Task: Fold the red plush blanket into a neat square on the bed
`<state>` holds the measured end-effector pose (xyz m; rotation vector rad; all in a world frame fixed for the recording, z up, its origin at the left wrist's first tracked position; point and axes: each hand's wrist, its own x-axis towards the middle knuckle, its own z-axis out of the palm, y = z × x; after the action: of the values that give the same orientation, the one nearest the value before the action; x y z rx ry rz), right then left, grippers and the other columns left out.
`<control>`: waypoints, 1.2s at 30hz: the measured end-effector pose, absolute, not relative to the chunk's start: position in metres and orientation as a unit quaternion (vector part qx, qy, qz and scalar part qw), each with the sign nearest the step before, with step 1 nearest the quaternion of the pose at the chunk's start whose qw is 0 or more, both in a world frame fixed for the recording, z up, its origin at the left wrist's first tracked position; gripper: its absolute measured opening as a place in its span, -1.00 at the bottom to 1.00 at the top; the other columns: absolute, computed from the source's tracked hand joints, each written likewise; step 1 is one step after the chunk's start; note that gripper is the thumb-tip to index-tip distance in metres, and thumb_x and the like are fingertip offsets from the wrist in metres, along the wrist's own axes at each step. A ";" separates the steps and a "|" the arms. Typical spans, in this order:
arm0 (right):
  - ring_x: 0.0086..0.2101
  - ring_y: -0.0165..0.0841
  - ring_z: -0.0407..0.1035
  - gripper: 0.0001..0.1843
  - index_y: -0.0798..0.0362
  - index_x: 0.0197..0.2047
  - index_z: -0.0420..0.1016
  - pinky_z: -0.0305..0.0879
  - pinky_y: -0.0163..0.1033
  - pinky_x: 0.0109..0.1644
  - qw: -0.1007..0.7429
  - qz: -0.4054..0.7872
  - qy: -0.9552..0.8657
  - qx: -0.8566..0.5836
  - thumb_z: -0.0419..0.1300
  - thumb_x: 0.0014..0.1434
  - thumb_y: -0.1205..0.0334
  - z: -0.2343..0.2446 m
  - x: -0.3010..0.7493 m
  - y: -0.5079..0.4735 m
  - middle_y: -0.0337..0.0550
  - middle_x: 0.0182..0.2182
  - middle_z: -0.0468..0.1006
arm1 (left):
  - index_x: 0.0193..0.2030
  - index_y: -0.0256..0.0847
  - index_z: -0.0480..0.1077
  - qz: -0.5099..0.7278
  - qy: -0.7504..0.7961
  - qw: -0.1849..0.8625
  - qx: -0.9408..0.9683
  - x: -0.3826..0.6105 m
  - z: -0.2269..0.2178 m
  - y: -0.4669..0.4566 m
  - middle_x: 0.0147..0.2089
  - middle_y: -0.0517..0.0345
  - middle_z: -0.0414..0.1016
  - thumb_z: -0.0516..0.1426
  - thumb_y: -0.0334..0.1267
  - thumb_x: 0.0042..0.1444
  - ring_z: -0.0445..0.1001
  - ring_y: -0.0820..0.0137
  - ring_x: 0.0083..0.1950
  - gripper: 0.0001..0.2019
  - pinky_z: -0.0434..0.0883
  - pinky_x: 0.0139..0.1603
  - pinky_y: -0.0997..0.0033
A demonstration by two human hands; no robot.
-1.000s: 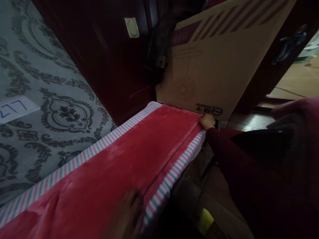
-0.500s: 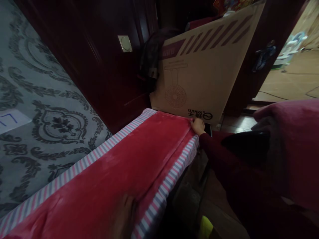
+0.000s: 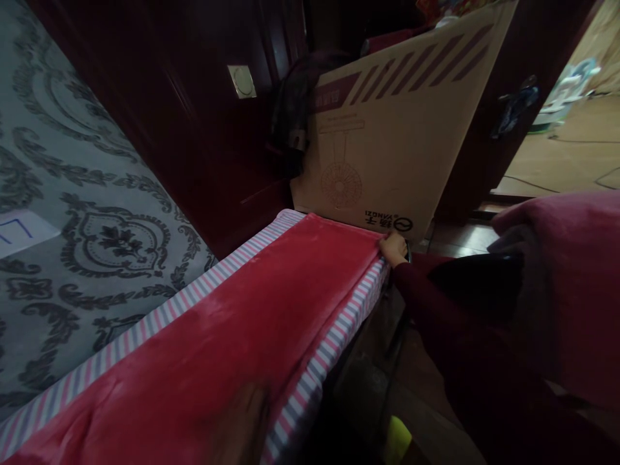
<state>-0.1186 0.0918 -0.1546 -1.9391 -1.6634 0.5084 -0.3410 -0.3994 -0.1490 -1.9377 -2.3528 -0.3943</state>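
Note:
A long red plush mattress (image 3: 194, 323) with a pink-and-grey striped border runs from the bottom left up to the far corner. My right hand (image 3: 393, 248), in a dark red sleeve, curls over the far corner of the mattress. My left hand (image 3: 239, 426) grips the near side edge at the bottom of the view, partly cut off by the frame. The far end of the mattress sits against a cardboard box (image 3: 387, 135) printed with a fan drawing. The mattress's underside is hidden.
Grey damask wallpaper (image 3: 97, 194) with a white paper label (image 3: 19, 234) lies left, beside a dark wooden door (image 3: 203, 161) with a round switch plate (image 3: 241, 81). A pink soft bundle (image 3: 566, 284) fills the right. A yellow item (image 3: 397, 440) lies below.
The view has swung slightly since a second ago, with the box and door shifting left. My right hand has shifted a little rightward along the mattress's far corner.

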 end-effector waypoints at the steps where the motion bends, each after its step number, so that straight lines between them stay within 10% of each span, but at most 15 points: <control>1: 0.04 -0.01 0.54 -0.54 0.19 0.23 0.54 0.47 -0.09 0.04 0.259 0.190 -0.612 -0.722 0.11 0.34 0.27 -0.154 -0.118 0.093 0.29 0.05 0.57 | 0.22 -0.14 0.44 -0.130 -0.766 0.031 -0.629 -0.341 -0.150 -0.400 0.24 -0.05 0.47 0.20 -0.07 0.37 0.52 0.22 0.13 -0.65 0.56 0.12 0.07; 14: 0.11 -0.07 0.43 -0.52 0.20 0.28 0.45 0.38 -0.08 0.17 0.276 0.164 -0.648 -0.691 0.02 0.36 0.30 -0.141 -0.113 0.100 0.23 0.12 0.53 | -0.12 -0.07 0.57 -0.161 -0.778 0.028 -0.607 -0.353 -0.176 -0.401 -0.18 -0.04 0.57 -0.01 -0.10 0.40 0.61 0.13 -0.17 -0.68 0.60 -0.12 0.09; 30: 0.28 0.16 0.22 -0.43 0.35 0.36 0.32 0.27 0.16 0.26 0.269 0.195 -0.620 -0.711 0.08 0.31 0.37 -0.137 -0.117 0.063 0.49 0.28 0.31 | 0.14 -0.17 0.51 -0.140 -0.760 0.119 -0.623 -0.334 -0.164 -0.430 -0.02 -0.07 0.58 -0.02 -0.26 0.42 0.56 0.17 -0.02 -0.67 0.54 0.01 0.15; 36: 0.32 -0.05 0.18 -0.49 0.14 0.27 0.41 0.14 0.11 0.39 0.368 0.135 -0.789 -0.473 0.06 0.26 0.40 -0.140 -0.148 -0.030 0.22 0.29 0.35 | 0.05 -0.22 0.52 -0.155 -0.797 0.150 -0.564 -0.326 -0.152 -0.479 0.02 -0.09 0.56 0.01 -0.26 0.42 0.50 0.17 0.03 -0.72 0.48 0.06 0.17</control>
<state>-0.1480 -0.0296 -0.1404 -1.2138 -2.0278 0.3472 -0.3264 -0.4794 -0.1518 -1.6193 -2.2910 -0.4460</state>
